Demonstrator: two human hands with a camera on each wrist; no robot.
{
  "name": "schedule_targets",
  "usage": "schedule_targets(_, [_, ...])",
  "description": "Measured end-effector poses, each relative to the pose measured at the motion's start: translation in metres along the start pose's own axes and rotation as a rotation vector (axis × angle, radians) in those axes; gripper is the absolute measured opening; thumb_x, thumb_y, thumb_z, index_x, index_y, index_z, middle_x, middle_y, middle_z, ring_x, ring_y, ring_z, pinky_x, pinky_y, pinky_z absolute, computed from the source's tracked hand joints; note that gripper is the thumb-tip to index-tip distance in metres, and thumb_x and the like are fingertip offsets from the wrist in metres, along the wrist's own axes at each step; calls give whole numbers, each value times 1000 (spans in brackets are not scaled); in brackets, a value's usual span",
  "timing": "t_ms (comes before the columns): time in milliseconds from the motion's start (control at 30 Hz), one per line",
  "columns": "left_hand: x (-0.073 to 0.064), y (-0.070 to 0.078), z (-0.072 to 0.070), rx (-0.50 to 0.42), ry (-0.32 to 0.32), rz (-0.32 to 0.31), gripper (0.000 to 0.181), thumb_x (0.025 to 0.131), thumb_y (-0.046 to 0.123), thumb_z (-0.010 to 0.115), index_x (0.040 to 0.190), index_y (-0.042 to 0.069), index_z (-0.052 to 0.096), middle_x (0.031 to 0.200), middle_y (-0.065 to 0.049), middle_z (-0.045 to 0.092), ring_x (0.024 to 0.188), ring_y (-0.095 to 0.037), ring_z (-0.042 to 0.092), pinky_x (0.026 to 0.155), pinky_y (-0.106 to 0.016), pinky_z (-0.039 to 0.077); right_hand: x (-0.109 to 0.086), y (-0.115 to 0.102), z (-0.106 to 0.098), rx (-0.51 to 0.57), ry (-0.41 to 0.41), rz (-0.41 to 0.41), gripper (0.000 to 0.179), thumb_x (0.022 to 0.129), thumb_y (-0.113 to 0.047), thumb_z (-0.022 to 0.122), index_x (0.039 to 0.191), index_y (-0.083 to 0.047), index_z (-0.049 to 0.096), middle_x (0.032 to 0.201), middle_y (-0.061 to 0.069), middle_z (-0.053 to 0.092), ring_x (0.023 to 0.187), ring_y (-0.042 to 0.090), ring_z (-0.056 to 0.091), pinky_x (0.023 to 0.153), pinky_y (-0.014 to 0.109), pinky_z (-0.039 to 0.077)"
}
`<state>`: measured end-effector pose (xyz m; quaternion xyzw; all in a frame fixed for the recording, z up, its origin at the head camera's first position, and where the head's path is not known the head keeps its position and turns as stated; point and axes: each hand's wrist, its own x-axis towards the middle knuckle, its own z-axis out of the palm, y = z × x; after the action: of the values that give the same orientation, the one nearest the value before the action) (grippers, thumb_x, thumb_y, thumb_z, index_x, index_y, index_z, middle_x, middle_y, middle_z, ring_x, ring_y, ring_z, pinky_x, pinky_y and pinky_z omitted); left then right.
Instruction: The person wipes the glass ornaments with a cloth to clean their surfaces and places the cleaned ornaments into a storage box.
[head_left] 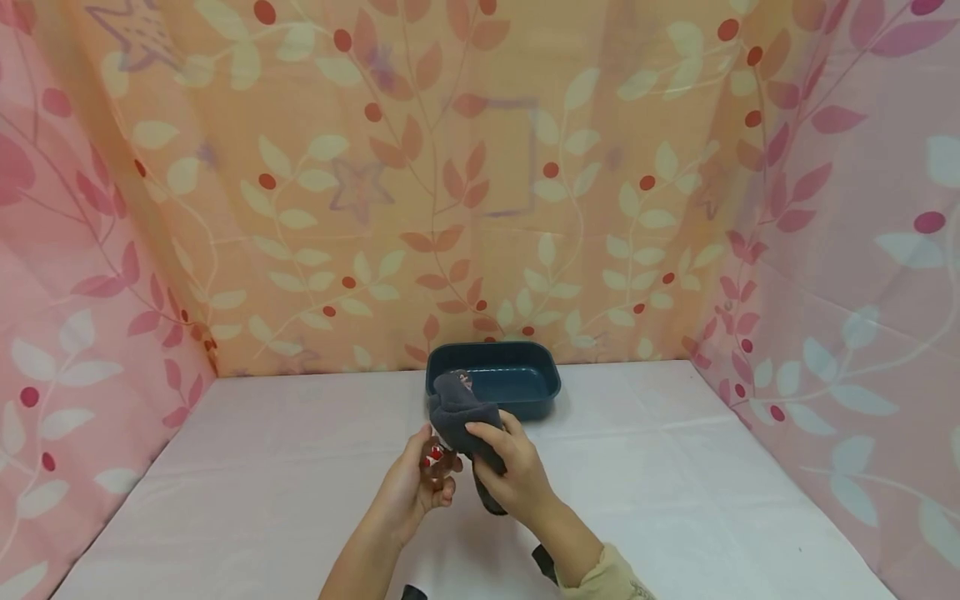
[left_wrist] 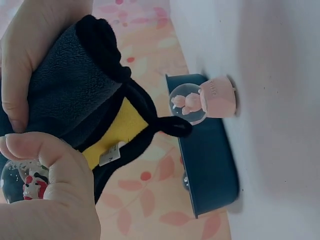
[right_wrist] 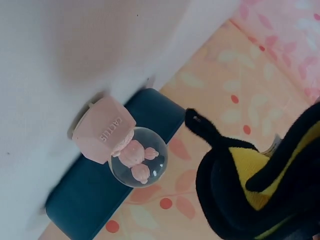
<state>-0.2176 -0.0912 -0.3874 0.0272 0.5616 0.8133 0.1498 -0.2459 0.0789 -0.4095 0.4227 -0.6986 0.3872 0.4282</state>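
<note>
My left hand (head_left: 412, 483) holds a snow globe (left_wrist: 34, 184) with a small red and white figure inside; its base is hidden. My right hand (head_left: 517, 471) grips a dark grey cloth (head_left: 461, 417), which is bunched up right beside the globe. In the left wrist view the cloth shows a yellow inner side, black edging, a hanging loop and a small white label (left_wrist: 111, 154). Beyond the hands, a pink-based snow globe (right_wrist: 105, 131) with pink cactus shapes inside stands upright on the table; the cloth and hands cover it in the head view.
A dark blue-green rectangular bin (head_left: 536, 404) stands at the table's back edge, behind the pink globe. A small clear round thing (left_wrist: 186, 181) shows at its rim. Leaf-patterned curtains (head_left: 450, 167) enclose the white table (head_left: 637, 467) at back and sides.
</note>
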Motion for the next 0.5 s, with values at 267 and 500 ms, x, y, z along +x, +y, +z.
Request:
schedule_targets(267, [0,-2,-1,-18,-37,-17,42,104,44,29,96,13,55,75,0,56,51,-8,42,55,-25,36,-2,-9,1,158,69,285,51,74,20,63,119,-2,53,103,22,64,79,22,62,69,29,54])
schedule_targets(500, [0,0,-3,-5,-85,-23,42,104,42,28,98,13,57,73,2,57,50,-8,44,56,-25,38,1,-10,-3,431,58,710,43,88,6,59,128,-7,53,130,16,52,104,18,57,82,28,51])
